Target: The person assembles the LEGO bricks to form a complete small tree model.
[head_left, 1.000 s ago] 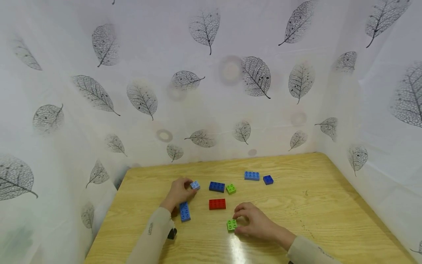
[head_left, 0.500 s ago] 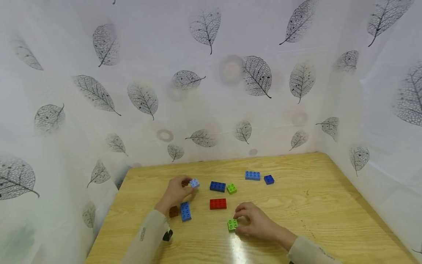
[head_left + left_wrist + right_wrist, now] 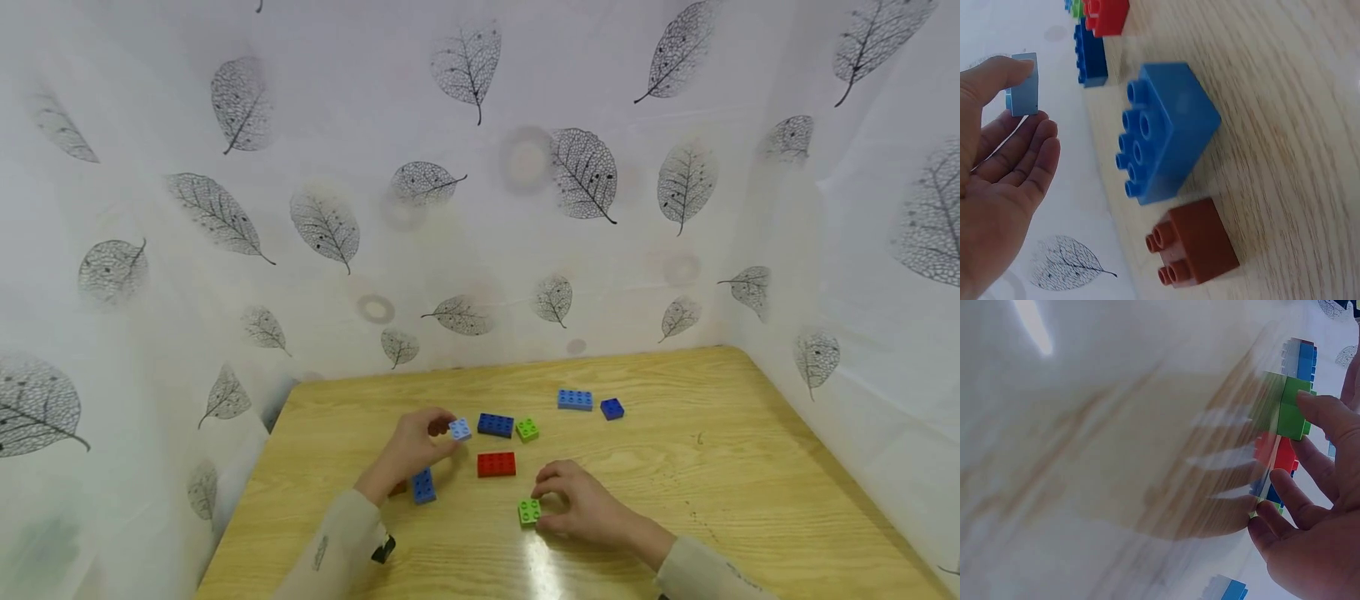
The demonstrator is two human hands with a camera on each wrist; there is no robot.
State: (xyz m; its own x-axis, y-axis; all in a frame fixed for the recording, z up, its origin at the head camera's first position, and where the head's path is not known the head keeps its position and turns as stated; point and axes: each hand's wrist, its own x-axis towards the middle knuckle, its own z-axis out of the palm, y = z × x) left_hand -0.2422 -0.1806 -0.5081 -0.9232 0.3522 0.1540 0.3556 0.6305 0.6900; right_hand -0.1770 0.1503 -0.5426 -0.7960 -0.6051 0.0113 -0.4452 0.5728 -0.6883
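"Two grips are showing; what are they clamping?"

"The left hand (image 3: 411,443) is pinching the pale blue brick (image 3: 461,430), just left of the dark blue brick (image 3: 496,425). The right hand (image 3: 581,504) is holding the near green brick (image 3: 529,512) between thumb and finger."

"And room?"

"Bare wood is separating it from the red brick (image 3: 497,464), and is stretching toward the right edge of the table (image 3: 720,483)."

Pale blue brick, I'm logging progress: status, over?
Right hand pinching nearer green brick. Left hand pinching pale blue brick. Dark blue brick just to its right, possibly in the way.
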